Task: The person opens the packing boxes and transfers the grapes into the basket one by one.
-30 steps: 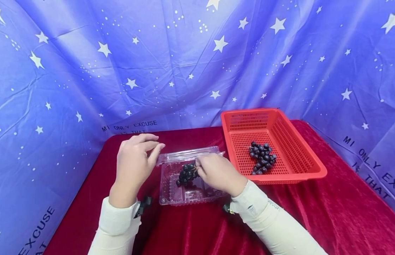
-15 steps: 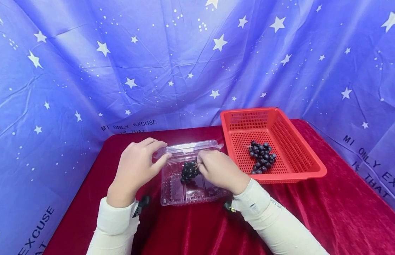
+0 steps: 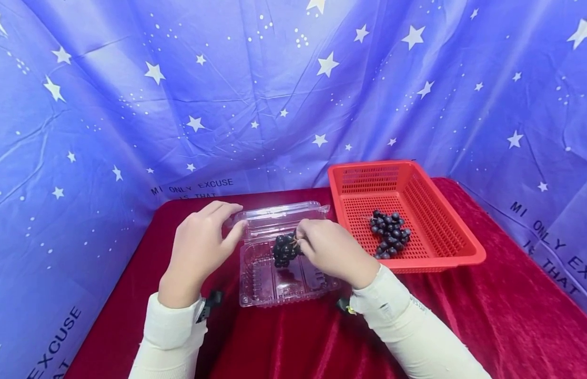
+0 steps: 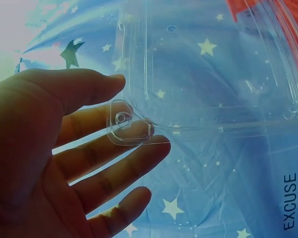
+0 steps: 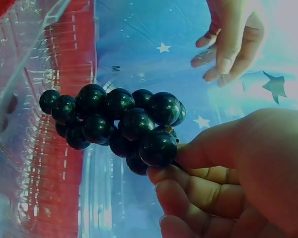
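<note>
My right hand [image 3: 333,250] pinches the stem of a bunch of black grapes [image 3: 285,250], which hangs above the base of a clear plastic clamshell box [image 3: 255,295]. In the right wrist view, thumb and forefinger meet at the stem end beside the grapes [image 5: 136,124]. My left hand [image 3: 196,250] is at the left end of the box's raised clear lid [image 3: 281,213]. In the left wrist view its fingers [image 4: 129,158] are spread and slightly bent behind the lid's corner tab [image 4: 121,118], with the thumb apart from them near the lid's edge.
A red slotted plastic basket [image 3: 464,255] stands right of the box, holding another bunch of black grapes [image 3: 390,231]. Dark red velvet cloth [image 3: 293,347] covers the table. A blue curtain with white stars [image 3: 255,79] hangs behind and at both sides.
The lid has tilted up, and my left hand has come rightward to its corner. My right hand has shifted the grapes slightly right and up over the box.
</note>
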{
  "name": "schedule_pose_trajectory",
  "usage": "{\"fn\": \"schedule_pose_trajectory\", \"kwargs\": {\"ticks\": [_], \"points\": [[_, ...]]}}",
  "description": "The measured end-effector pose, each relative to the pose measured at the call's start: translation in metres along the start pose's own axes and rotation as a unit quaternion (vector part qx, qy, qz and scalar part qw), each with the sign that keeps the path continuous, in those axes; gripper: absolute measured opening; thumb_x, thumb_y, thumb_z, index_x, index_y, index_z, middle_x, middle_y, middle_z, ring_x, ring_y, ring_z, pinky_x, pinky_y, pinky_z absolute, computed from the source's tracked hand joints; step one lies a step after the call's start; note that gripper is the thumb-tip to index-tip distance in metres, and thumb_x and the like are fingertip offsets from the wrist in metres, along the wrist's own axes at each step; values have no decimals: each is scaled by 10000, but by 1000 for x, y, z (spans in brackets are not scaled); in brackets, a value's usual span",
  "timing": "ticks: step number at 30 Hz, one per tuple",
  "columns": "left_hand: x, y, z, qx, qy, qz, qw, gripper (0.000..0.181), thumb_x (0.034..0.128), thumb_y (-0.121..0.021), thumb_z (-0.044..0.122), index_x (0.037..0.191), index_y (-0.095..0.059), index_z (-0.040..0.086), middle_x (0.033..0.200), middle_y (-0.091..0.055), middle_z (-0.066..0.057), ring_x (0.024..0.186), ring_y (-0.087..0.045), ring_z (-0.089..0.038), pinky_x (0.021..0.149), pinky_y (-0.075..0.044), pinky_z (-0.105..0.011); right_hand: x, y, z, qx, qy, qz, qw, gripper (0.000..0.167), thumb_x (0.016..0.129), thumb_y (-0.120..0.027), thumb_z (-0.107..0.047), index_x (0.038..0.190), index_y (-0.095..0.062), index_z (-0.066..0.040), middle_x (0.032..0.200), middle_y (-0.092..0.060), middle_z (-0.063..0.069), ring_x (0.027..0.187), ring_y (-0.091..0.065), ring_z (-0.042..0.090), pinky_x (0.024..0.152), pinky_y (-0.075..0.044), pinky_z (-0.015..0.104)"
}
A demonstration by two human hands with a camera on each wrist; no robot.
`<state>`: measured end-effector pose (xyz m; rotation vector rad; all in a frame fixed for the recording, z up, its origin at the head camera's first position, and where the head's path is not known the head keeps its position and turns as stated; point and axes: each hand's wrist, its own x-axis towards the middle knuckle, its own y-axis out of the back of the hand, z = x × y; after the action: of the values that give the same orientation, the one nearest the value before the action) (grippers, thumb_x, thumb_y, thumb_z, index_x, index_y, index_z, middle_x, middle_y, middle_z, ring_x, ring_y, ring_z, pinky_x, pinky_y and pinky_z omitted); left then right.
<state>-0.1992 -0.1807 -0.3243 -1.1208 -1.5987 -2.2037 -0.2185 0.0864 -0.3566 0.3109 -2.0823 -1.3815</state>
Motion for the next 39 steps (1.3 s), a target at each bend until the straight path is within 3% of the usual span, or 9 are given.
{"fn": "schedule_pose_trajectory", "kwargs": {"ticks": [22,39], "points": [[0,0,-5,8,33,312,9995,231,896,-751,267,1104,-772,171,1014,-758,-3,657,-644,-171,576,-519,-397,-8,32,3,274,90,421,9987,63,942,-662,-120,920,-623,-163,806,-608,-66,709,-543,103,689,-512,304],[1,0,-4,-301,97,294,9991,188,899,-763,175,1073,-761,104,991,-740,-47,760,-693,-192,635,-561,-411,-14,55,10,457,-250,407,9978,34,975,-669,-163,960,-645,-144,814,-646,-70,708,-548,99,709,-504,333]]}}
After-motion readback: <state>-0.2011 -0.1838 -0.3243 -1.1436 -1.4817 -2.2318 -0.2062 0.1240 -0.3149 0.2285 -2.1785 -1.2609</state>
